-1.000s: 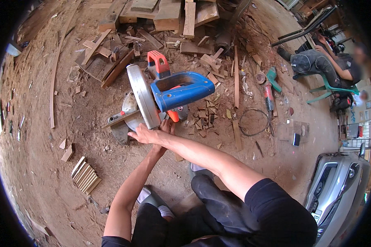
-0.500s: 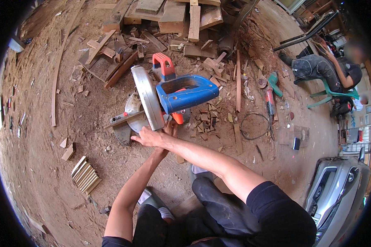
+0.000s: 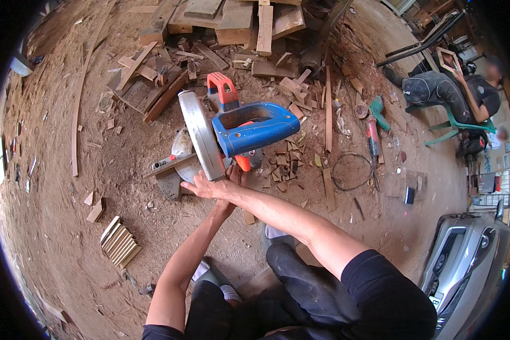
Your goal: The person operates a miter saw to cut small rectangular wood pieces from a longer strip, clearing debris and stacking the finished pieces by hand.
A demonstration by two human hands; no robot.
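- Head: right hand (image 3: pixel 208 187) part-spread by saw (image 3: pixel 241 139) guard (image 3: pixel 200 136), wrist crossing left hand (image 3: pixel 236 177); can't tell either grip.
- Risk: saw dropping or starting could cut crossed hands.

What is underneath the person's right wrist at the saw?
The left hand passes beneath the right wrist, partly showing beyond it; the rest, and anything it might grip, is covered.

The 2 short sleeves (image 3: pixel 388 292) are black, the trousers (image 3: pixel 309 283) dusty.
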